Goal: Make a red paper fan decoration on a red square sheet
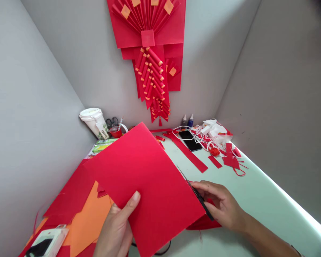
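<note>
My left hand (117, 228) grips the near edge of a large red paper sheet (147, 182) and holds it tilted above the table, thumb on top. My right hand (220, 205) holds black scissors (196, 194) at the sheet's right edge, the thin blades running along that edge. Under the right hand lies another red paper piece (203, 223). Below the raised sheet rest an orange sheet (89, 221) and more red paper (72, 194).
Red strips (188, 153), a phone (189, 140), white cord and scraps (216, 137) sit at the back right. A white coffee cup (92, 121), a red cup with scissors (115, 128) and glue bottles (187, 120) stand by the wall. Red paper firecracker decorations (151, 67) hang above.
</note>
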A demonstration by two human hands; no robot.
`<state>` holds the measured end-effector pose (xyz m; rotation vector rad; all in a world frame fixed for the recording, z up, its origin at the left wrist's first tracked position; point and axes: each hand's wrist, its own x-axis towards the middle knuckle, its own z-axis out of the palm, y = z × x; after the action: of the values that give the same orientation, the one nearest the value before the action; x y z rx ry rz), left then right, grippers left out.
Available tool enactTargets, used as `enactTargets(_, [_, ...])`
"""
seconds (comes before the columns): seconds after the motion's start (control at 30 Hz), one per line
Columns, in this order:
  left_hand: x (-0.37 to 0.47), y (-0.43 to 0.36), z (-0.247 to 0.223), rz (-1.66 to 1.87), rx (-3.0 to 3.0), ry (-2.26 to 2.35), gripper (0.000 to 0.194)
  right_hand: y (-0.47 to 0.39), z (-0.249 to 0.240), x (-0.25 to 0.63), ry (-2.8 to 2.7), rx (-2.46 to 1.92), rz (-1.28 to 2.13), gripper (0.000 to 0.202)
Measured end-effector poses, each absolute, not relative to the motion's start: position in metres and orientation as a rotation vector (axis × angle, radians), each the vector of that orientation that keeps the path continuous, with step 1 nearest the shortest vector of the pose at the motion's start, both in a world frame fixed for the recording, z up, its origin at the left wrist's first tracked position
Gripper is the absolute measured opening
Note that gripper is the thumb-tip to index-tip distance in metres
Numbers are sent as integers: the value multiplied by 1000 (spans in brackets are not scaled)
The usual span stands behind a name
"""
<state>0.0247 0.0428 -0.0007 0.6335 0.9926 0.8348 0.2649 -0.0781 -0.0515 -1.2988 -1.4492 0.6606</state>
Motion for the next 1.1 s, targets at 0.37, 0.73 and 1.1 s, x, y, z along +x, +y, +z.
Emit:
enactTargets(0.37, [23, 40, -4, 827, 669, 978, 53, -78, -49, 266, -1480, -1265, 632, 61])
enactTargets(0.73, [26, 40, -6, 853, 660, 993, 55, -77, -53, 265, -1467, -1264, 616, 60])
enactTargets(1.1, [25, 39, -6, 841, 656, 999, 62, -79, -52, 266, -1459, -1261, 659, 55])
